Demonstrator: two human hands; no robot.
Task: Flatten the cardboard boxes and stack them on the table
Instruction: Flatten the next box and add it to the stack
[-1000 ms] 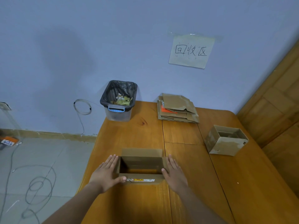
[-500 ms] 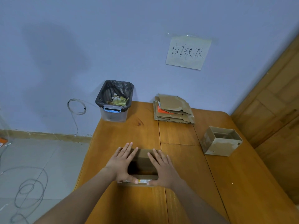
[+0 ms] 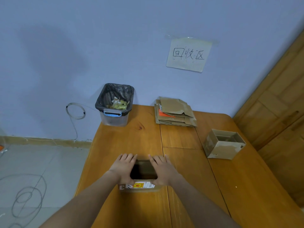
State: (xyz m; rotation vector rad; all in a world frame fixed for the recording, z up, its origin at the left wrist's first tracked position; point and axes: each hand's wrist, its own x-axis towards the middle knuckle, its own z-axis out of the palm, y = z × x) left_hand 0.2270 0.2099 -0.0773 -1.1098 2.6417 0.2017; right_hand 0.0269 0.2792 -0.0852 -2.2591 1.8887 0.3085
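Head view, table [image 3: 189, 178]: my left hand [image 3: 124, 168] and right hand [image 3: 162, 168] now lie flat, fingers straight, on the side flaps of the open box [image 3: 141, 185] at the near edge. 1 s ago they flanked it w/ flaps out; since then the flaps are folded inward and the opening is narrower, so I judge collapse has begun. Flattened stack [image 3: 175, 112] sits at the far edge; second box [image 3: 223, 144], to the right, is untouched.
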